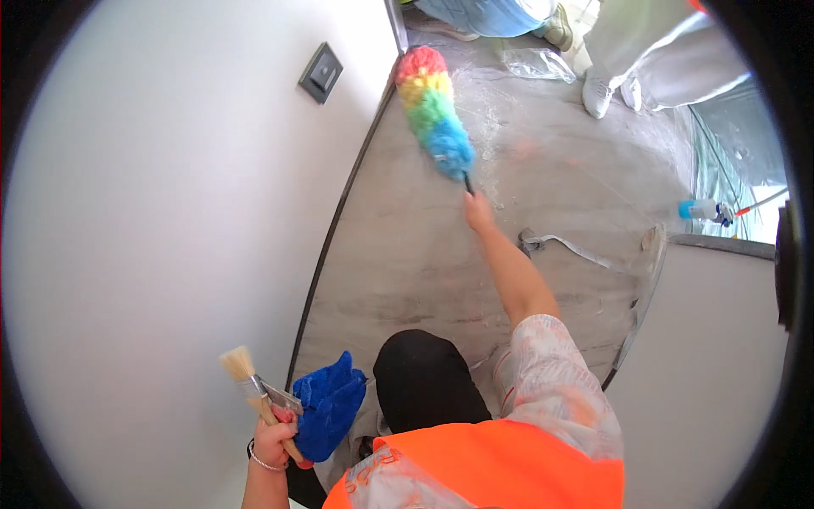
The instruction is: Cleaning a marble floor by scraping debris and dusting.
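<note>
My right hand (478,212) grips the black handle of a rainbow-coloured fluffy duster (435,113). The duster's head lies along the foot of the white wall, its red tip at the corner. At the lower left, my left hand (275,439) is closed around a wooden-handled paintbrush (240,367) with pale bristles, held upwards. A scraper with a metal blade (284,398) and a blue cloth (329,407) are in the same hand. The dark baseboard (343,203) runs between the wall and the dusty, sheet-covered floor.
A dark wall switch (322,73) is on the left wall. Two people (661,54) are at the top, near a clear plastic bag (539,64). A spray bottle with blue liquid (697,209) lies at the right. A crumpled strip (575,249) lies on the floor beside a wall end.
</note>
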The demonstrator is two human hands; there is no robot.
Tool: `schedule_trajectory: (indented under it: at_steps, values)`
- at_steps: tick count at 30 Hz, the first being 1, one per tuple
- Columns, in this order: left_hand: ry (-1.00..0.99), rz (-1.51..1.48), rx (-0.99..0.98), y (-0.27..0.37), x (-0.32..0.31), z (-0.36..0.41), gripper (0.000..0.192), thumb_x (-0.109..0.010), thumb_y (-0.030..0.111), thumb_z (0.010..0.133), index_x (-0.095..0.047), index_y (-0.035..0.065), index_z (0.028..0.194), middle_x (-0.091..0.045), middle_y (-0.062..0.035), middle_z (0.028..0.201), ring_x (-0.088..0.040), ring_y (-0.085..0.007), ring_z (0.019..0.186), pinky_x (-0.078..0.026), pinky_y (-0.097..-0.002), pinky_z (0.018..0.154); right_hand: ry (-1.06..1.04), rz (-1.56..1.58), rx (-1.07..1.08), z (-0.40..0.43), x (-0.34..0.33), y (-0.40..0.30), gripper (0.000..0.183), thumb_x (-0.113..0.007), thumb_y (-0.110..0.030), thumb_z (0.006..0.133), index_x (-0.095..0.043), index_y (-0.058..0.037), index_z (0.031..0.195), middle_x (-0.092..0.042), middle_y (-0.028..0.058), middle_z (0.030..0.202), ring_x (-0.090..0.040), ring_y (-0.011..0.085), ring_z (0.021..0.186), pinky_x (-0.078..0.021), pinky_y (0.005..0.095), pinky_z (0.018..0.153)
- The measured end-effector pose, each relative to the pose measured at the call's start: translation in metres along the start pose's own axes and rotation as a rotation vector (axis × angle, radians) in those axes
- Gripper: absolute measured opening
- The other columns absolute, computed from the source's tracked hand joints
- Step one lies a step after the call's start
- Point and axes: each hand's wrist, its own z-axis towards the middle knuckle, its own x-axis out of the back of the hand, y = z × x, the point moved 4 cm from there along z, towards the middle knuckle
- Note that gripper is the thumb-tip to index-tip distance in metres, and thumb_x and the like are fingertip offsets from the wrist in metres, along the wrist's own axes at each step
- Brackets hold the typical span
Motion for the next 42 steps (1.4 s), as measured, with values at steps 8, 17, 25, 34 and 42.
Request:
schedule_trajectory:
  at_steps: [8, 17, 25, 34, 42]
  values:
    - [-0.140, -0.123, -0.127, 0.019, -0.032, -0.004, 0.024, -0.053, 0.001, 0.052, -0.044, 0.0065, 0.073, -0.043, -0.0018, 0.069, -0.044, -0.0131, 0.063, -0.036, -0.0228, 0.060, 0.179, 0.005, -0.176, -0.029, 0.121, 0.097, 0.038, -0.041, -0.032, 0.084, -0.051, 0.0051, 0.088, -0.056, 0.0258, 0.086, -0.052, 0.0414, 0.081, -0.0407, 0.0463, 0.067]
    - [-0.172, -0.229, -0.081, 0.066, -0.130, 0.029, 0.013, -0.047, 0.004, 0.058, -0.042, 0.0085, 0.070, -0.038, 0.0026, 0.068, -0.038, -0.0078, 0.063, -0.031, -0.0197, 0.059, -0.256, -0.151, -0.067, -0.160, 0.037, 0.062, 0.036, -0.042, -0.032, 0.084, -0.048, -0.0008, 0.101, -0.056, 0.0250, 0.091, -0.052, 0.0410, 0.086, -0.0402, 0.0475, 0.074]
    - [-0.504, -0.119, -0.161, 0.117, -0.136, 0.036, 0.010, -0.050, 0.004, 0.061, -0.044, 0.0077, 0.069, -0.040, 0.0013, 0.068, -0.039, -0.0092, 0.063, -0.031, -0.0207, 0.059, -0.050, -0.248, -0.180, -0.130, 0.141, 0.125, 0.035, -0.046, -0.032, 0.082, -0.049, 0.0007, 0.092, -0.055, 0.0261, 0.090, -0.052, 0.0405, 0.087, -0.0409, 0.0459, 0.070]
    - [-0.773, -0.003, -0.161, 0.149, -0.141, 0.081, 0.012, -0.056, 0.008, 0.063, -0.046, 0.0064, 0.071, -0.042, 0.0021, 0.067, -0.040, -0.0083, 0.063, -0.031, -0.0209, 0.060, -0.178, -0.596, -0.197, -0.099, 0.189, 0.043, 0.034, -0.051, -0.029, 0.079, -0.057, 0.0019, 0.091, -0.059, 0.0211, 0.088, -0.057, 0.0358, 0.081, -0.0449, 0.0408, 0.070]
    - [-0.823, -0.006, -0.086, 0.134, -0.159, 0.129, 0.008, -0.053, 0.007, 0.067, -0.047, 0.0072, 0.073, -0.042, 0.0021, 0.069, -0.039, -0.0074, 0.064, -0.031, -0.0201, 0.060, -0.404, -0.530, 0.185, -0.126, 0.194, -0.243, 0.030, -0.050, -0.028, 0.080, -0.056, 0.0007, 0.076, -0.058, 0.0145, 0.067, -0.058, 0.0265, 0.067, -0.0449, 0.0372, 0.063]
